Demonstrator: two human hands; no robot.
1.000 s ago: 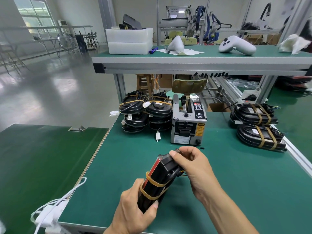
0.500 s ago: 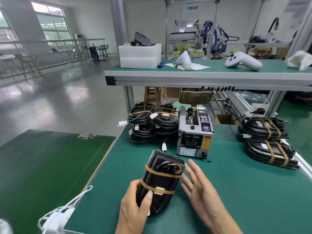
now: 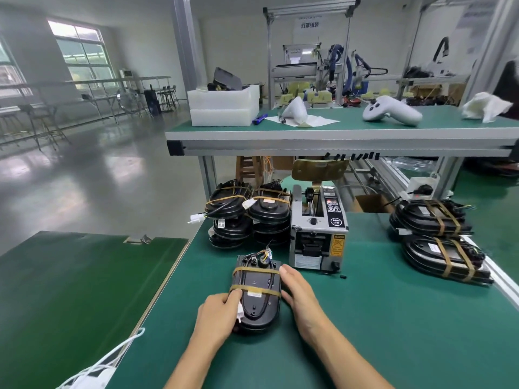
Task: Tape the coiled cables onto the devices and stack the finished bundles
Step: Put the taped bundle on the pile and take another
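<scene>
1. The taped bundle point(image 3: 256, 297) lies flat on the desk point(image 3: 393, 332), at 6 o'clock from the tape dispenser point(image 3: 318, 234).
2. Left hand point(image 3: 217, 318) grips its side; right hand point(image 3: 299, 294) rests flat against it, fingers straight.
3. Finished stacks point(image 3: 248, 213) stand at 12 o'clock; this bundle seems ready for stacking.

upper shelf: white controller point(image 3: 391, 111) | two stacked white foam boxes point(image 3: 223, 108) | crumpled white cloth point(image 3: 486, 106)

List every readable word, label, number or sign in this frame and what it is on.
"灯罩组装": white sign hanging on the far frame.
"SEMI": round badge on the tape dispenser, barely legible.
Yellow warning sticker on the dispenser: print too small.
White labels on the taped bundle and stacks: unreadable.
</scene>
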